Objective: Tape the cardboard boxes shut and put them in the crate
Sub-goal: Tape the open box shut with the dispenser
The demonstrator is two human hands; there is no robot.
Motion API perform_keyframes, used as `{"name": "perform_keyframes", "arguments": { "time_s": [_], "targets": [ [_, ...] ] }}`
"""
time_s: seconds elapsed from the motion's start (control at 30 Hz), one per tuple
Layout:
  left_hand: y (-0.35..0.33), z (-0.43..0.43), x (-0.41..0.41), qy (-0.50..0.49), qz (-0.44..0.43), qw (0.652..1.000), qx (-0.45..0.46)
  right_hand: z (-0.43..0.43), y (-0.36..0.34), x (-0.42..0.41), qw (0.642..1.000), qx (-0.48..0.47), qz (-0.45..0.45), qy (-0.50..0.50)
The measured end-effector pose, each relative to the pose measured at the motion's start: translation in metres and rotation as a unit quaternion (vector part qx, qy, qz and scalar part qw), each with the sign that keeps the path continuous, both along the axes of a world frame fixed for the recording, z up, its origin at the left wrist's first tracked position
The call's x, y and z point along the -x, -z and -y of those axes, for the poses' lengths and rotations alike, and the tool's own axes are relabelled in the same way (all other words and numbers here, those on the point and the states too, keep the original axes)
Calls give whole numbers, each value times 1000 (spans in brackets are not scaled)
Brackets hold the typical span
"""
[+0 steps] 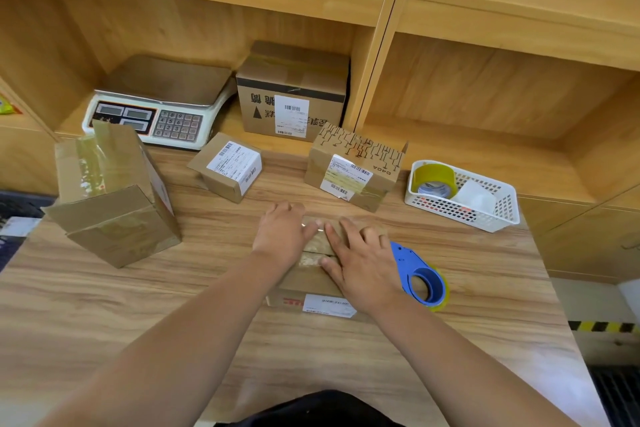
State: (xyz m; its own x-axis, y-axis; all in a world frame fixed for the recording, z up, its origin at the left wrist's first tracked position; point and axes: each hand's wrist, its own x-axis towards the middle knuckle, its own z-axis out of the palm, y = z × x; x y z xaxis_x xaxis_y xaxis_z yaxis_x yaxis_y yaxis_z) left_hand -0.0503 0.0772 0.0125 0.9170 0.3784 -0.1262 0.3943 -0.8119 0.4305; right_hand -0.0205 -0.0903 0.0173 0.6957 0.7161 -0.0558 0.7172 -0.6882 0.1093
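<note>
Arms forward: left hand point(282, 236) and right hand point(363, 263) press flat on the box point(306, 282), each grip wide; taped seam shines, dispenser point(420, 274) at three o'clock.

Warm, even light over everything here. A wood-grain table point(104, 305) fills the foreground, butted up against a pale wooden shelving unit point(207, 21) of open cubbies, with an upright divider point(384, 45) splitting the left bay from the right. Off to the right, pale floor point(595, 302) shows, crossed by a black-and-yellow striped strip point(602, 326), with a dark slatted grille point(620, 392) below it.
</note>
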Motion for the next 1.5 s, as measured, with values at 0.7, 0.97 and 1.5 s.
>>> {"name": "perform_keyframes", "arguments": {
  "time_s": [0.7,0.97,1.5],
  "targets": [
    [-2,-2,6,-82,86,990,76,58,9,5,988,-118,33,97],
    [7,13,26,52,177,970,-160,47,9,28,991,-135,1,18],
    [26,11,63,308,47,913,-263,74,15,28,964,-245,-72,71]
  ]
}}
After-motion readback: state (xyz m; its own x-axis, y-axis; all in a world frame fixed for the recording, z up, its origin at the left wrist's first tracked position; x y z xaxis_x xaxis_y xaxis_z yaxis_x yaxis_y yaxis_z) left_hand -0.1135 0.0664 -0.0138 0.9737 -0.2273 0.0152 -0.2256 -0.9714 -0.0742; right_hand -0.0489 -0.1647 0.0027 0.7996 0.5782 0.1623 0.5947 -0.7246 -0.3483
